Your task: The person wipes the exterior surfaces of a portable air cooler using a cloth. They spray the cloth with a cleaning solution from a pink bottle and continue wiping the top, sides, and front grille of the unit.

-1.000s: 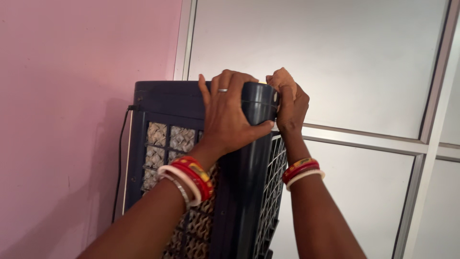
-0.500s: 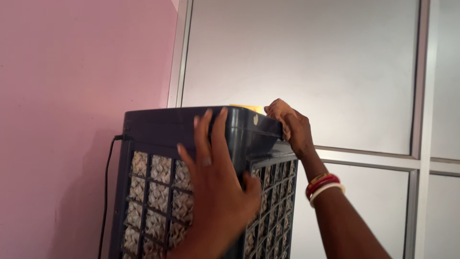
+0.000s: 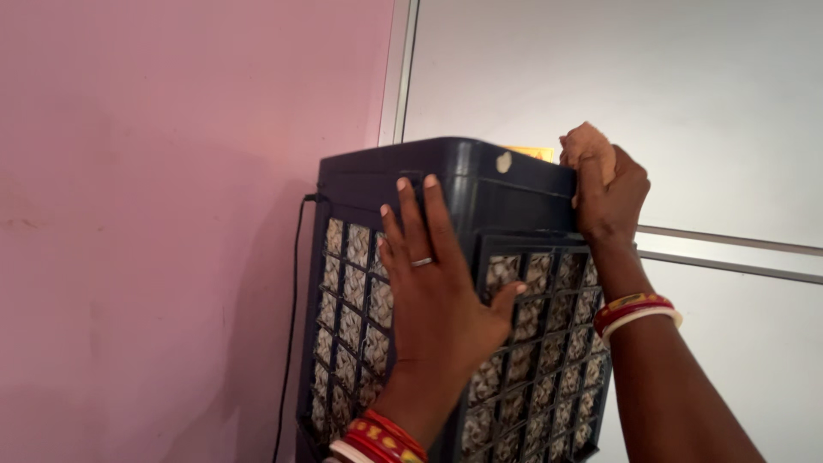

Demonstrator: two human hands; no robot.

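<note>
**Two hands on the corner of a dark air cooler**

Nearest the camera, the left hand (image 3: 441, 287) lies flat and open on the vertical corner edge of the tall dark navy plastic air cooler (image 3: 480, 184). Its fingers are spread and point toward twelve o'clock, the thumb is splayed toward three o'clock over the right grille, and nothing is gripped. A silver ring sits on one finger, and red and white bangles (image 3: 377, 439) circle the wrist at the lower edge of the view.

The cooler stands upright, its long axis running from six to twelve o'clock, and fills the middle of the view. From the left hand, its smooth top band lies straight ahead at twelve o'clock. Lattice grilles backed with straw-coloured cooling pads (image 3: 351, 309) cover the two sides that show.

Farther off, at about two o'clock from the left hand, the right hand (image 3: 610, 193) is closed around a crumpled tan cloth (image 3: 585, 141) and presses against the cooler's upper far corner. This hand is the nearer one to the top surface. More red and white bangles sit on its wrist.

A small yellow object (image 3: 531, 153) peeks over the top edge, just beside the cloth; what it is cannot be made out. A thin black power cord (image 3: 293, 283) drops from the cooler's nine o'clock side down the pink wall (image 3: 154, 214). Behind everything at one o'clock is a white panelled partition with metal frames (image 3: 686, 94).
</note>
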